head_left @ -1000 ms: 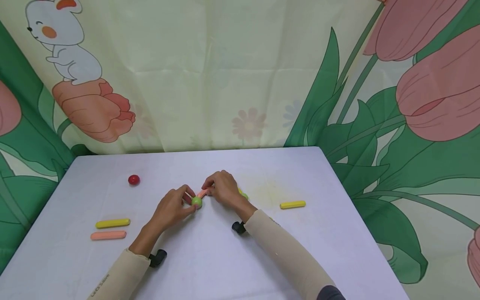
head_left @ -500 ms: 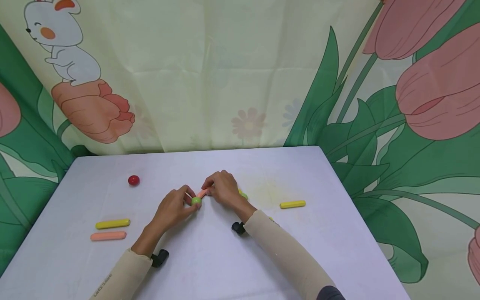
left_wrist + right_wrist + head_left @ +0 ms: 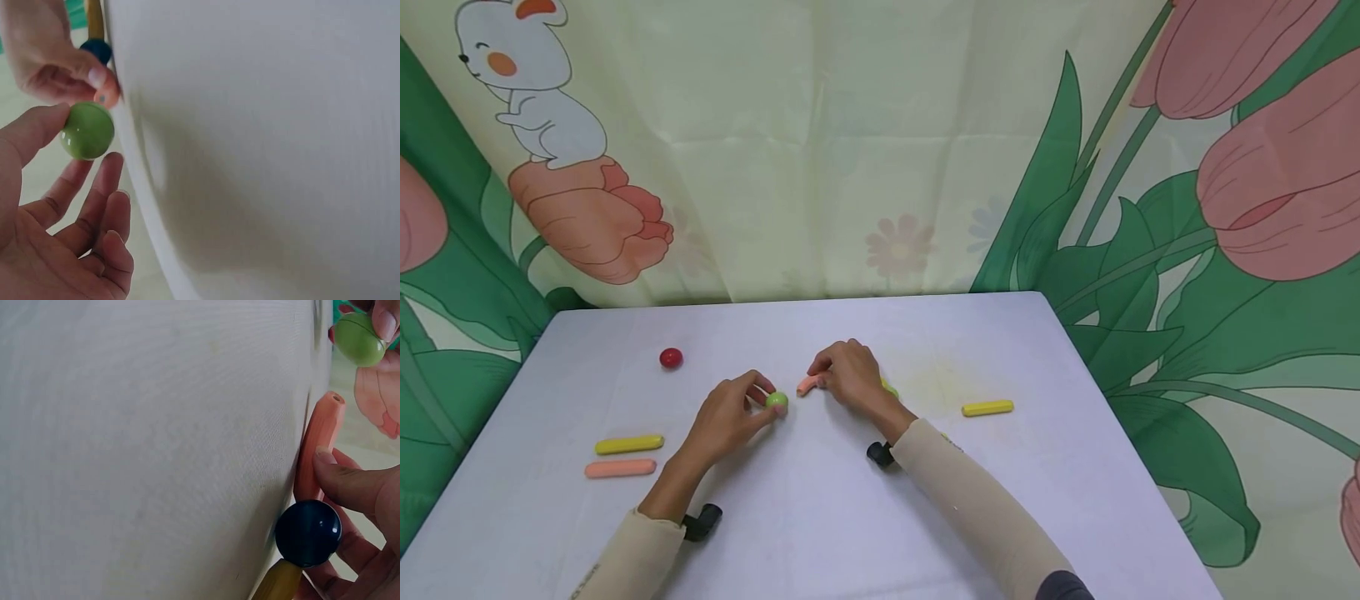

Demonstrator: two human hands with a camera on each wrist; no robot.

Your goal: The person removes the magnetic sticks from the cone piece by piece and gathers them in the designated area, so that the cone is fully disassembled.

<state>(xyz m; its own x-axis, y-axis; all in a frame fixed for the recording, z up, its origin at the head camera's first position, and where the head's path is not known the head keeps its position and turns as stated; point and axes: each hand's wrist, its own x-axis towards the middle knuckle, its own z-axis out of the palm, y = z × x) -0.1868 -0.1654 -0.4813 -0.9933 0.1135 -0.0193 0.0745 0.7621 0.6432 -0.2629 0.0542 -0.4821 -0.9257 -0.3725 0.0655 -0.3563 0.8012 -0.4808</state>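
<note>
My left hand [image 3: 730, 417] pinches a glossy green ball [image 3: 87, 131] between thumb and fingertips. My right hand [image 3: 852, 379] grips a salmon-pink stick [image 3: 320, 437], thumb along its side. A small hole shows in the stick's free end, which points toward the green ball, a short gap apart. At its other end, the stick meets a dark blue ball [image 3: 308, 532], and a yellow stick [image 3: 278, 581] runs on from that ball. In the head view the right hand hides most of this chain; a bit of another green ball [image 3: 890, 388] peeks out behind the wrist.
On the white table [image 3: 820, 533], a red ball [image 3: 671, 358] lies at the back left. A yellow stick [image 3: 629, 444] and a pink stick [image 3: 621, 468] lie side by side at the left. Another yellow stick [image 3: 987, 407] is at the right. A printed curtain [image 3: 775, 167] hangs behind.
The left hand has drawn the green ball leftward, off the end of the pink stick, opening a gap. The right hand stays nearly in place with the stick.
</note>
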